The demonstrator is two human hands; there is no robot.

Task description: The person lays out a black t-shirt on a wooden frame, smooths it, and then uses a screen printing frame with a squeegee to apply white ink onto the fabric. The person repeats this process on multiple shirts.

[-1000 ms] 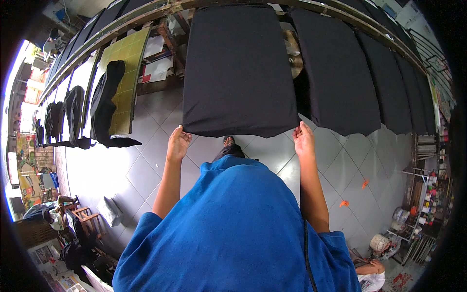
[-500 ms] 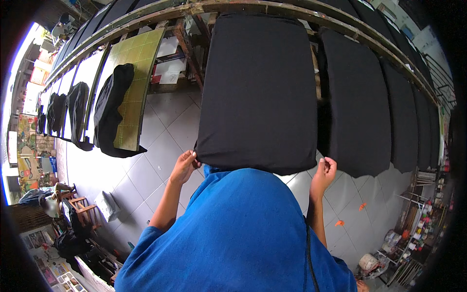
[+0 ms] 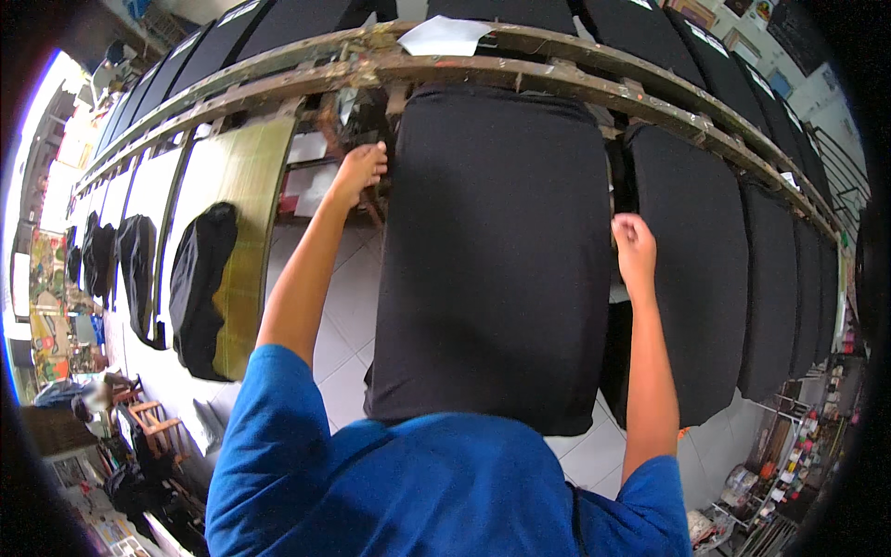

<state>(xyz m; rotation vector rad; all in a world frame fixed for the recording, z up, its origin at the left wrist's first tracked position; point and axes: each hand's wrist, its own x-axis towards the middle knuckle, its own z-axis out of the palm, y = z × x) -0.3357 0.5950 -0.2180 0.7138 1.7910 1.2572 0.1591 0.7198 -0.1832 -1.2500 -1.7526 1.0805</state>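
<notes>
A plain cobalt-blue T-shirt fills the view at six o'clock, its cloth soft and matte, rounded over the body and deepening to navy in the folds. The short left sleeve, toward eight o'clock, is loose and wide, creased near the body, with a straight hem close to the elbow. The right sleeve, between four and five o'clock, is the same blue and cut alike. A thin dark cord lies over the shirt near five o'clock. Beyond the hems, the left forearm and right forearm are uncovered, as are the fingers.
</notes>
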